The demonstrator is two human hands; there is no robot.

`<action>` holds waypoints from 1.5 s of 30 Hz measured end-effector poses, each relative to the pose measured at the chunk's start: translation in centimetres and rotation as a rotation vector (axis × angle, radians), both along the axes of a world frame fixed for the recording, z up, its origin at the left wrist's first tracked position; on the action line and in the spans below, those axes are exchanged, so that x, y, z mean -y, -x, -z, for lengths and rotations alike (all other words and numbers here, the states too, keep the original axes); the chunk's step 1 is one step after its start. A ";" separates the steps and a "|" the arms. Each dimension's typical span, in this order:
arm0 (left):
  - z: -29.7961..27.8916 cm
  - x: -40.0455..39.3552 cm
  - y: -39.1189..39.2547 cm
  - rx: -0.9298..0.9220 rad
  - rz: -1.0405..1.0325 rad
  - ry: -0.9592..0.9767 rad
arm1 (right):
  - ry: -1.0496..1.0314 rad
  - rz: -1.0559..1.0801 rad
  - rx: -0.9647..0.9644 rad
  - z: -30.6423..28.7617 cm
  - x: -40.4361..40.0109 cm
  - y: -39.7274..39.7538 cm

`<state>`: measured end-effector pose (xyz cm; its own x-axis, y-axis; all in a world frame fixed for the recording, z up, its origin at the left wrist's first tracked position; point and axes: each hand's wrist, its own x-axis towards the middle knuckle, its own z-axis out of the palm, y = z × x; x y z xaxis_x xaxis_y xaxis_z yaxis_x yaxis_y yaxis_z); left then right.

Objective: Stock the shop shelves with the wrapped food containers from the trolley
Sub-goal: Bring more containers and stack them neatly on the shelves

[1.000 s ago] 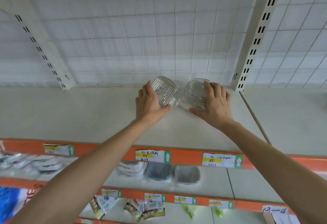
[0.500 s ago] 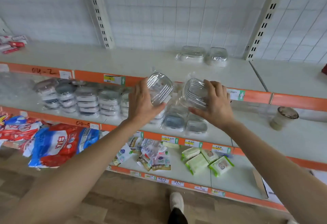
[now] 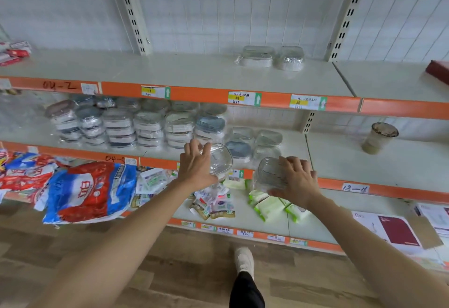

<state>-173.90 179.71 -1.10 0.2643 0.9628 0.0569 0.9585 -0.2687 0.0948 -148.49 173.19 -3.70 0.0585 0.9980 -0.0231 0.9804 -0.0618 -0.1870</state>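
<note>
Scene bright and evenly lit; soft, diffuse light, source itself out of view. White tiled wall (image 3: 243, 11) at 12 o'clock looks washed out, low contrast. Shadows weak: a faint soft band under the top shelf (image 3: 170, 69) onto the stacked wrapped containers (image 3: 136, 127). Small specular glints on the clear container in the left hand (image 3: 198, 166). Wide-angle distortion evident: slotted uprights (image 3: 132, 11) lean, shelf edges bow toward 3 and 9 o'clock. General softness throughout; price labels (image 3: 244, 98) unreadable. Forearms at 5 and 7 o'clock smeared, out of focus.
</note>
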 end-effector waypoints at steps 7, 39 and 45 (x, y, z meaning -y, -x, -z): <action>6.0 -5.4 -3.9 0.065 0.062 0.021 | 0.017 0.027 -0.008 5.4 -4.6 -2.2; 16.2 -23.6 -12.3 -0.018 0.288 0.118 | -0.129 -0.025 0.141 14.8 -23.5 -5.6; 8.0 -14.8 -8.0 0.101 0.305 0.150 | -0.095 -0.103 0.090 7.6 -14.6 -2.5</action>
